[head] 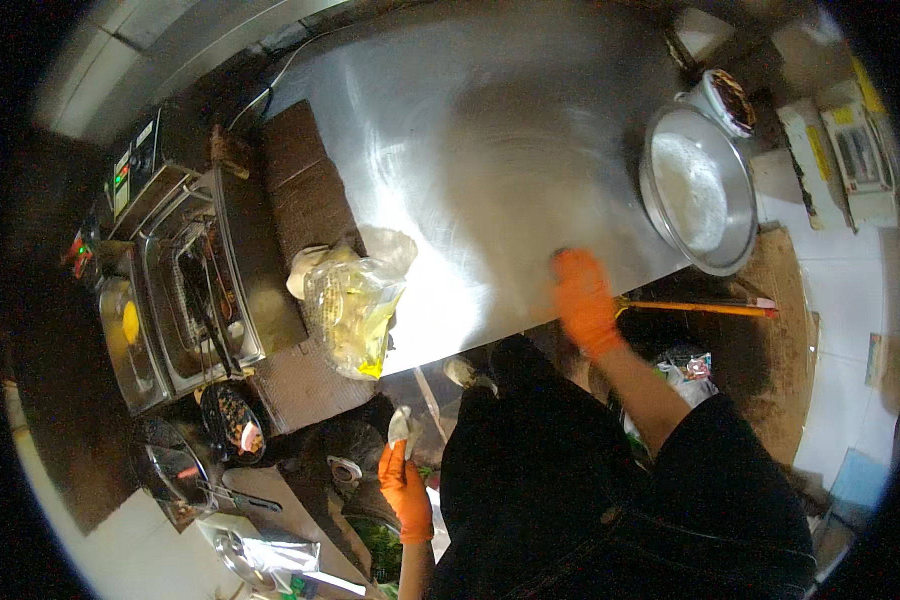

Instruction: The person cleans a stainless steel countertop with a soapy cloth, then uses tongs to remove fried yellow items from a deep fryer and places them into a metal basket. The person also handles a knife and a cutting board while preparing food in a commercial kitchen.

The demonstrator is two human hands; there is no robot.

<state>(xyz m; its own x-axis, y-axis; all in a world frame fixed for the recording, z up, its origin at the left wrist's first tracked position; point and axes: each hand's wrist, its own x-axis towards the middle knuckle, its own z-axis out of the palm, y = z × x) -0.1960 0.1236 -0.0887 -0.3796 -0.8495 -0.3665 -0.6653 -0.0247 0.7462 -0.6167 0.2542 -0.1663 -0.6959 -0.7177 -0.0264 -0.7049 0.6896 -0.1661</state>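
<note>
My right hand (585, 304), in an orange glove and blurred, is on the stainless steel table (525, 172) by its front edge. Its fingers curl over a small dark thing (561, 256), mostly covered and too blurred to name. Lower down, off the table, my left hand (406, 495) wears a matching glove. Between its fingertips is a pale, crumpled, rag-like thing (400, 424). On the table's right end stands a steel bowl (736, 199) of foamy liquid. A clear and yellow plastic bag (349, 315) with pale contents lies at the front left corner.
A deep fryer (244, 300) with a basket and tongs stands left, beside brown cardboard (311, 199). Nearby are a black pan of food bits (236, 424) and a strainer (172, 465). A white tub (727, 101) sits behind the bowl. An orange stick (697, 307) lies below the table edge.
</note>
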